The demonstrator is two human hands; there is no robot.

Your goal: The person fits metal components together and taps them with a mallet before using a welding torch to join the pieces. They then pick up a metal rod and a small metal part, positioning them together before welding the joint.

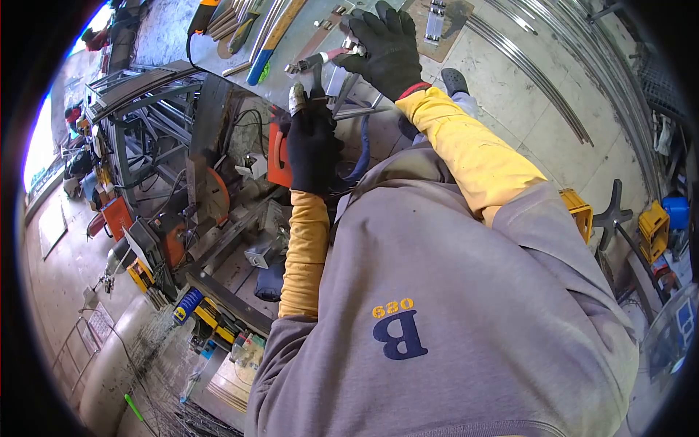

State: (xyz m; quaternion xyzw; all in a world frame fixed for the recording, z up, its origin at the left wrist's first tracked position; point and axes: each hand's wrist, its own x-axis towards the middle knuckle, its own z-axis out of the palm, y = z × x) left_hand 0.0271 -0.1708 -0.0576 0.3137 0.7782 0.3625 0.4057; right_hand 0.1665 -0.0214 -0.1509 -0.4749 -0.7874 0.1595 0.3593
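My right hand (386, 54), in a black glove, is over the metal table (291, 91) at the top. Its thumb and fingers close around a small shiny metal fitting (352, 46). A short metal rod with a reddish section (314, 62) lies against this fitting. My left hand (313, 146), also black-gloved, is at the table's near edge, fingers pointing up at the rod. A whitish, taped-looking tip (297, 98) shows at its fingers; what they grip is unclear. Right of my right hand, a small metal part (435, 20) lies on a brown plate (451, 36).
A blue-and-wood handled tool (273, 44) and several rods lie on the table. Long metal bars (531, 76) rest on the floor at right. A metal frame (145, 124), an orange cutting disc (217, 193) and an orange case (279, 154) are at left. Yellow crates (653, 231) sit at right.
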